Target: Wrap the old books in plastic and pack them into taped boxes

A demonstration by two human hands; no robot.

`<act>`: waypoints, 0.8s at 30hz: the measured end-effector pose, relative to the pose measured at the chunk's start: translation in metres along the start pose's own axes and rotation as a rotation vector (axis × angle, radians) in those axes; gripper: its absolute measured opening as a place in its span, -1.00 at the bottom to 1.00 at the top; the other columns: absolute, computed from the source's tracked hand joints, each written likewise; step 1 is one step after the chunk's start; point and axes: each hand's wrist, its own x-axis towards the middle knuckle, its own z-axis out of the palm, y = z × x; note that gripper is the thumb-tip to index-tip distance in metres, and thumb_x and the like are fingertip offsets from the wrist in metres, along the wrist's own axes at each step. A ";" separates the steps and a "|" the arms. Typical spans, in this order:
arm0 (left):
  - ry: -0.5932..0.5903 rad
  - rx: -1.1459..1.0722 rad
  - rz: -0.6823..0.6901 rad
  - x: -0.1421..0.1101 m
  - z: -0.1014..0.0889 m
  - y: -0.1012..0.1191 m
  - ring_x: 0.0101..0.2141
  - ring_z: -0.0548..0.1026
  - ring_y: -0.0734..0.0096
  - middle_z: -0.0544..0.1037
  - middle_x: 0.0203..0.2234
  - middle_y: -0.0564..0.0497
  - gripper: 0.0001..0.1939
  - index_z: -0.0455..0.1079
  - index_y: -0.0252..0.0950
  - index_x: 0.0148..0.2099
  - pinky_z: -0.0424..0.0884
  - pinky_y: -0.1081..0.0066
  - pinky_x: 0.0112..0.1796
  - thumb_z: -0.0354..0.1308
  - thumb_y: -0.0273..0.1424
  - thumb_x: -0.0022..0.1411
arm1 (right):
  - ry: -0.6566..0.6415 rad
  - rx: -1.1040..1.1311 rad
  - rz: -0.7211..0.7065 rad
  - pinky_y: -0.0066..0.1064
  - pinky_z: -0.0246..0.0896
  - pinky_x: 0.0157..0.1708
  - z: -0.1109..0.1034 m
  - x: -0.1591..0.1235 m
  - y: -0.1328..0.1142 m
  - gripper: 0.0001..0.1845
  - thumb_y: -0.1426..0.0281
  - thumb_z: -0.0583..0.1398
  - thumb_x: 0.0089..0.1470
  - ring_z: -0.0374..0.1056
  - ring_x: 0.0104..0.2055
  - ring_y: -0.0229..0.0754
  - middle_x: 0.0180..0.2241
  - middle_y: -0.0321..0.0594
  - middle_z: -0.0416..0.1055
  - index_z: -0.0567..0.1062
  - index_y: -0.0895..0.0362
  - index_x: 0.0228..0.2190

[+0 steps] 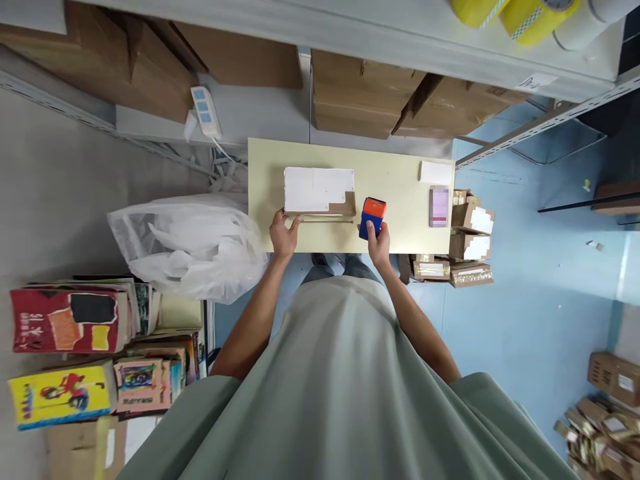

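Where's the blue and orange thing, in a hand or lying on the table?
In a hand: the right hand is holding the blue and orange thing, with its thumb over the blue part.

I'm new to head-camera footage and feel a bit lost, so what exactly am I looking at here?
There is no robot here, just a person working with two bare hands. The single picture comes from a camera worn on their head, looking forward and down, so their shirt fills the bottom. On the pale yellow table lies a carton with a white label on top. The left hand is at its near left corner; the right hand holds a blue and orange device. Farther right lie a white rectangular item and a purple-faced one.
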 end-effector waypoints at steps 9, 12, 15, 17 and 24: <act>-0.024 0.035 0.069 -0.017 -0.007 -0.020 0.44 0.43 -0.07 0.43 0.43 -0.43 -0.27 0.26 -0.41 0.51 0.28 0.05 0.49 0.25 -0.40 0.34 | -0.057 -0.409 0.043 -0.37 0.37 -0.09 -0.008 -0.061 0.047 -0.27 0.01 0.04 0.57 0.64 0.02 0.12 0.11 0.25 0.64 0.19 0.33 0.42; 0.042 0.064 0.159 -0.019 -0.010 -0.005 0.58 0.17 -0.07 0.28 0.54 -0.38 -0.23 0.19 -0.37 0.56 0.04 -0.01 0.58 0.24 -0.30 0.40 | -0.109 -0.532 -0.043 -0.35 0.39 -0.06 -0.015 -0.059 0.058 -0.26 -0.01 0.08 0.56 0.63 0.04 0.13 0.12 0.30 0.62 0.20 0.36 0.39; 0.056 0.053 0.255 -0.013 -0.009 0.022 0.62 0.04 -0.06 0.21 0.59 -0.33 -0.24 0.17 -0.36 0.58 -0.09 -0.07 0.60 0.16 -0.12 0.51 | -0.153 -0.621 -0.162 -0.32 0.40 -0.03 -0.021 -0.044 0.072 -0.28 -0.02 0.05 0.57 0.62 0.06 0.13 0.06 0.24 0.65 0.21 0.34 0.36; 0.024 0.029 0.301 -0.004 -0.003 0.043 0.64 -0.03 -0.08 0.18 0.61 -0.28 -0.19 0.15 -0.33 0.60 -0.15 -0.15 0.61 0.11 0.02 0.53 | -0.154 -0.672 -0.271 -0.28 0.41 -0.05 -0.024 -0.028 0.084 -0.27 -0.04 0.02 0.58 0.62 0.02 0.16 0.00 0.22 0.66 0.22 0.36 0.34; -0.133 -0.012 0.339 0.039 0.063 0.100 0.67 -0.28 0.08 0.17 0.63 0.07 -0.15 0.31 -0.04 0.56 -0.30 -0.06 0.64 0.06 0.29 0.44 | -0.089 -0.788 -0.706 -0.16 0.42 -0.09 -0.033 0.029 0.121 -0.23 -0.08 -0.15 0.61 0.62 -0.10 0.19 -0.14 0.21 0.67 0.31 0.39 0.25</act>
